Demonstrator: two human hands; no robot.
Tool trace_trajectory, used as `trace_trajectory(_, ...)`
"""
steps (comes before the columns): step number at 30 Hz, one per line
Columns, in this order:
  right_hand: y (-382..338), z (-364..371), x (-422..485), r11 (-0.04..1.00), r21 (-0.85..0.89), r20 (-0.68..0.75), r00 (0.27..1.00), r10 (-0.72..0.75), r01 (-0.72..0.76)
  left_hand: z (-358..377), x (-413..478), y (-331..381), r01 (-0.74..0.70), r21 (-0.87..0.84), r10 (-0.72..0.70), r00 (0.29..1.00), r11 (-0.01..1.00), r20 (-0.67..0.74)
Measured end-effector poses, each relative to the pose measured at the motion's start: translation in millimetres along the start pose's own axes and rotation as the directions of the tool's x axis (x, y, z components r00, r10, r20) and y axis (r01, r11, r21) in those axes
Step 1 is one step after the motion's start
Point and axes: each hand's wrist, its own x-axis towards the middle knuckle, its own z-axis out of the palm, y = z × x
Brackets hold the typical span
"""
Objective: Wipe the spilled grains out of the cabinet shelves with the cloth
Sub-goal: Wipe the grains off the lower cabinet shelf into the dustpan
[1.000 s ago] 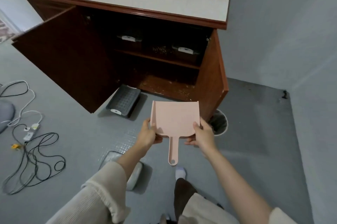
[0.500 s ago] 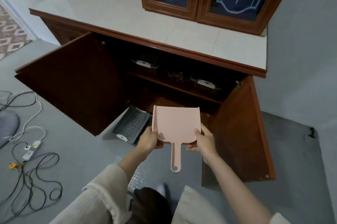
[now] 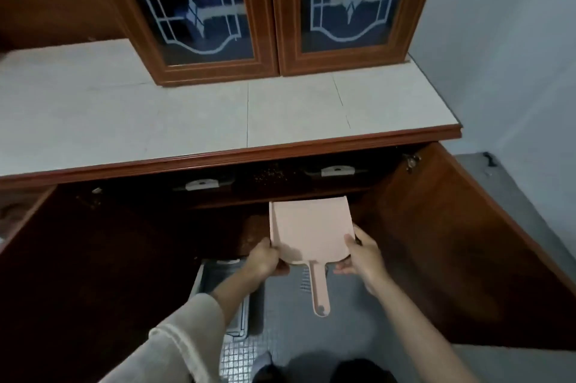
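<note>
Both grips are closed on a pink dustpan [image 3: 311, 233]. The left grip [image 3: 265, 261] wraps its left rear corner, and the right grip [image 3: 361, 258] pinches its right edge, thumb on top and fingers beneath.

Head view: the pan is held roughly level, with its open mouth pointing into the lower cabinet just under the front edge of the upper shelf [image 3: 280, 197]. Its handle [image 3: 321, 292] trails back toward the person. Both lower doors stand open, the left door [image 3: 93, 258] and the right door [image 3: 452, 242]. A scatter of spilled grains [image 3: 271, 175] lies on the upper shelf between two dark containers with pale latches [image 3: 202, 184] [image 3: 338, 170]. A sliver of the lower shelf [image 3: 252, 233] shows beside the pan, but it is too dim to tell what lies on it. A grey tray-like lid [image 3: 218, 289] rests on the floor below the left forearm. The pale worktop [image 3: 187, 121] runs above the opening, under two glass-fronted doors [image 3: 202, 8].

No cloth is in sight, and neither grip has one. Judging by this, the task is barely begun: the grains sit on the shelf unwiped and the pan looks bare. The pan seems placed to catch them. What is left is to fetch the cloth, sweep both shelves toward the pan and carry the grains away.
</note>
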Motion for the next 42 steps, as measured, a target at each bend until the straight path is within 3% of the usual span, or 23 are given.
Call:
trace_trajectory(8,53,33,54,0.995,-0.014,-0.114,0.989,0.092,-0.094,-2,88,-41,0.045,0.064,-0.052,0.993,0.997,0.106)
trace_trajectory(17,244,33,199,0.975,-0.029,-0.232,0.950,0.210,-0.222,96,255,-205,0.079,0.165,-0.117,0.965,0.983,0.235)
trace_trajectory(21,348,34,285,0.968,-0.077,-0.272,0.939,0.210,-0.239,145,352,-288,0.032,0.279,-0.117,0.948,0.960,0.296)
trace_trajectory(24,407,36,337,0.958,-0.221,-0.311,0.944,0.111,-0.185,167,410,-328,-0.021,0.342,-0.095,0.944,0.940,0.317)
trace_trajectory(27,449,36,375,0.966,-0.224,-0.301,0.952,0.058,-0.130,182,452,-347,-0.075,0.399,-0.077,0.933,0.914,0.353)
trace_trajectory(32,491,32,409,0.977,-0.176,-0.279,0.958,0.071,-0.124,202,492,-378,-0.122,0.421,-0.046,0.928,0.899,0.369)
trace_trajectory(42,525,37,404,0.984,-0.096,-0.265,0.957,0.120,-0.151,209,492,-404,-0.125,0.490,-0.082,0.922,0.863,0.378)
